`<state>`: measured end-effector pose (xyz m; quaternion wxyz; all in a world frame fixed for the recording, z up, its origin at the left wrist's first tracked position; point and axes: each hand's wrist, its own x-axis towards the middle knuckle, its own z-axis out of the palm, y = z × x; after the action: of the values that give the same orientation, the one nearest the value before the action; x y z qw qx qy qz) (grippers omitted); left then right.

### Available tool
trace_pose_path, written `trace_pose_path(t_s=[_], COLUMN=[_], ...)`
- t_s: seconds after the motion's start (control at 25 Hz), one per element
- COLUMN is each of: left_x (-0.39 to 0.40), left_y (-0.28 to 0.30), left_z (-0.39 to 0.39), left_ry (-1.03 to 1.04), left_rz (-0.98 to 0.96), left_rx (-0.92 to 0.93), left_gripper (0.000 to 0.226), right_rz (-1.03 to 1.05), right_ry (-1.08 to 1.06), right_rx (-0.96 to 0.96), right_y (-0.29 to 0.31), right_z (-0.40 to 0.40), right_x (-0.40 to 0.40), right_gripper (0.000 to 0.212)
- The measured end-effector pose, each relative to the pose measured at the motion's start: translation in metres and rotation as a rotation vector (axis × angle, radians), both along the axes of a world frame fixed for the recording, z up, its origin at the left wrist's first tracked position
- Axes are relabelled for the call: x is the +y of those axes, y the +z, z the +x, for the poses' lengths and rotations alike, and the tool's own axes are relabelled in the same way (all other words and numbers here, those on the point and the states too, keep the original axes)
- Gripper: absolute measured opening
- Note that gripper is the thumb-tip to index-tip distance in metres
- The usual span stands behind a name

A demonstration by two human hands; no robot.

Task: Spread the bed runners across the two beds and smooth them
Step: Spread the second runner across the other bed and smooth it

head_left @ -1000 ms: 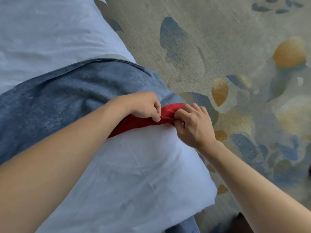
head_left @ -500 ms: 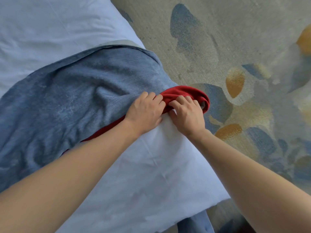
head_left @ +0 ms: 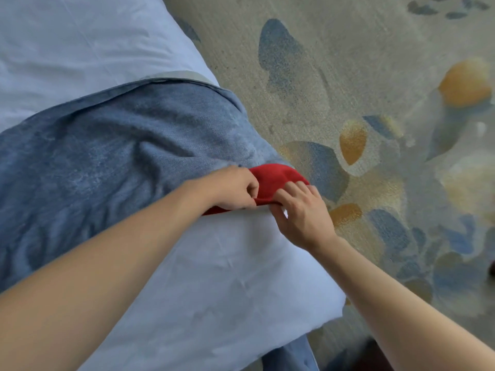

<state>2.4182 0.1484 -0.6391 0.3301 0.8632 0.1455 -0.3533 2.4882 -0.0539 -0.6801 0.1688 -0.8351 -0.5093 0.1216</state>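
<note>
A blue bed runner [head_left: 112,156] lies across a bed covered by a white duvet [head_left: 227,277], running from the left edge of the view to the bed's right side, where it drops over the edge toward the floor. Its cloth is rumpled, with folds and creases near the middle. At that right edge the runner's red underside [head_left: 276,180] is turned up and shows as a rounded flap, with a thin red strip running back along the near hem. The left hand [head_left: 233,187] has its fingers curled and pinches the red hem just where the blue top meets the white duvet. The right hand [head_left: 300,210] sits just beside it, touching the same red flap, its fingers bent over the cloth and the thumb tucked against the hem, so it too grasps the runner. Both forearms reach in from the bottom of the view. More white bedding [head_left: 80,44] lies beyond the runner at the upper left. To the right of the bed is a grey-beige carpet [head_left: 348,62] patterned with blue and orange patches. A bit of blue cloth hangs below the duvet at the bottom edge.
</note>
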Motion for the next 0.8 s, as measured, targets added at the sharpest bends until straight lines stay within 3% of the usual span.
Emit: trace_pose_path(t_s=[0.12, 0.2, 0.28, 0.44, 0.56, 0.68, 0.8], left_x=[-0.035, -0.055, -0.066, -0.072, -0.079, -0.05, 0.0], left_y=[-0.022, -0.032, -0.034, -0.026, -0.018, -0.002, 0.015], left_z=[-0.018, -0.033, -0.04, -0.042, -0.055, -0.083, -0.143], left_ry=[-0.196, -0.277, -0.243, -0.194, -0.22, -0.031, 0.091], left_rz=[0.415, 0.594, 0.606, 0.366, 0.428, 0.464, 0.557], left_rx=[-0.351, -0.529, -0.582, -0.289, -0.436, -0.624, -0.689], left_gripper=[0.009, 0.021, 0.02, 0.011, 0.017, 0.029, 0.028], right_rz=[-0.101, -0.083, -0.027, -0.061, -0.1, -0.002, 0.089], right_ry=[-0.028, -0.067, -0.082, 0.056, 0.092, 0.125, 0.227], right_rx=[-0.01, -0.022, -0.039, -0.015, 0.01, -0.003, -0.034], right_y=[-0.024, -0.027, -0.022, -0.016, -0.004, 0.023, 0.042], right_z=[-0.009, -0.01, -0.009, -0.015, -0.028, -0.047, -0.096], right_x=[-0.006, -0.005, -0.008, -0.029, -0.028, 0.007, 0.067], right_gripper=[0.014, 0.01, 0.007, 0.009, 0.015, 0.023, 0.016])
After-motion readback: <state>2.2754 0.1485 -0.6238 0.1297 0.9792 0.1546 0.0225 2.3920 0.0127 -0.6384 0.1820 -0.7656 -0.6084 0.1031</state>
